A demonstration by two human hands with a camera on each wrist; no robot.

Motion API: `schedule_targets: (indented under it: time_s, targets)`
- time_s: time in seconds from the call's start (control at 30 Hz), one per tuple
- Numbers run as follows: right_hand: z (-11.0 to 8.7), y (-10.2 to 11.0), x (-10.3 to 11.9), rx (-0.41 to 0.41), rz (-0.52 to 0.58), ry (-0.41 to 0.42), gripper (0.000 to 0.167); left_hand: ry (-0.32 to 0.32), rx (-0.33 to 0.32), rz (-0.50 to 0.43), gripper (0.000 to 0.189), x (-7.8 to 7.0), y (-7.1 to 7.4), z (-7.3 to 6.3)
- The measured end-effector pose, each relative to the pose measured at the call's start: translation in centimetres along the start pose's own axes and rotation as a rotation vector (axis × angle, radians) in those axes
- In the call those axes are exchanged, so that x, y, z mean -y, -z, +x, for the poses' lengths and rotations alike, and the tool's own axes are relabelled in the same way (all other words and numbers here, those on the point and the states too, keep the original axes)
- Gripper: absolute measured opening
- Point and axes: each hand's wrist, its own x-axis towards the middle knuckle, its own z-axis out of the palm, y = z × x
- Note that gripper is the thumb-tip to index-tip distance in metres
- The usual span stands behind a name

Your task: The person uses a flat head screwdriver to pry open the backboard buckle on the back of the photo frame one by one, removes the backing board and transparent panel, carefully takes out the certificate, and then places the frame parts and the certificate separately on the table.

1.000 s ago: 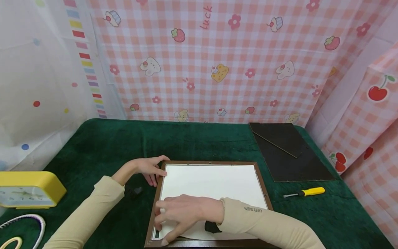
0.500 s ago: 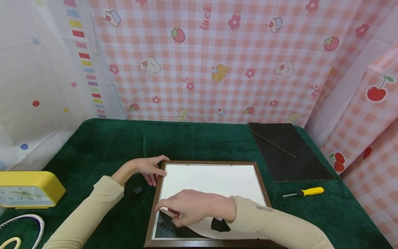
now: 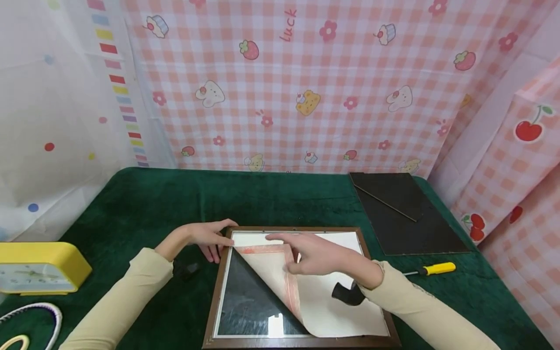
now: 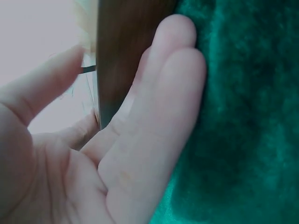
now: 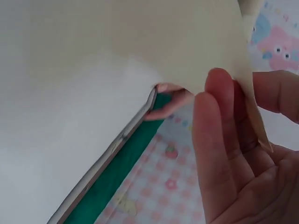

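A brown picture frame [image 3: 220,291] lies face down, small tabs along its inner edge. My left hand [image 3: 210,239] grips its upper left side; the left wrist view shows the thumb on the inner side and the fingers [image 4: 180,88] along the outer side. My right hand [image 3: 321,255] pinches the left edge of a paper sheet [image 3: 321,306], folded back to the right so a pinkish-red bordered face shows. In the right wrist view the sheet [image 5: 93,70] runs between thumb and fingers. Shiny dark glass [image 3: 247,304] is bare at the frame's lower left.
Right of the frame lies a yellow-handled screwdriver [image 3: 437,269]. Behind it is a black backing board [image 3: 402,199] with a thin rod [image 3: 385,202] on it. A yellow clock [image 3: 48,267] and hoops [image 3: 54,316] stand at left. A small black object [image 3: 188,270] sits by the left forearm.
My right hand has picked up the sheet's lower left corner and drawn it up and right, uncovering the glass. The left hand has stayed at the frame's side.
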Motion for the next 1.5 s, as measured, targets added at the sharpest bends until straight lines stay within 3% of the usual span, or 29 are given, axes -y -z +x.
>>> schedule_targets:
  time_s: [0.1, 0.33, 0.47, 0.83, 1.03, 1.33, 1.5]
  targets:
    - [-1.0, 0.8, -1.0, -0.028, 0.054, -0.063, 0.059, 0.003, -0.005, -0.022, 0.059, 0.2, 0.0, 0.1]
    - [-3.0, 2.3, -3.0, -0.094, 0.195, -0.127, 0.053, 0.046, -0.040, -0.045, 0.066, 0.0, 0.1, 0.2]
    - [-4.4, 3.4, -4.3, -0.161, 0.236, -0.171, 0.050, 0.037, -0.028, -0.044, 0.066, -0.1, 0.1, 0.2]
    - [-10.1, 7.2, -7.9, -0.323, 0.277, -0.191, 0.050, -0.017, 0.014, -0.010, 0.067, 0.1, 0.2, -0.1]
    - [-13.4, 8.5, -9.2, -0.424, 0.282, -0.233, 0.048, -0.030, -0.001, -0.009, 0.066, 0.3, 0.2, 0.0]
    - [-18.0, 10.3, -10.8, -0.478, 0.324, -0.277, 0.043, -0.045, 0.002, -0.010, 0.066, 0.3, 0.0, 0.0]
    - [-20.9, 11.5, -11.4, -0.545, 0.276, -0.346, 0.039, -0.049, 0.002, -0.011, 0.066, 0.2, 0.0, -0.1]
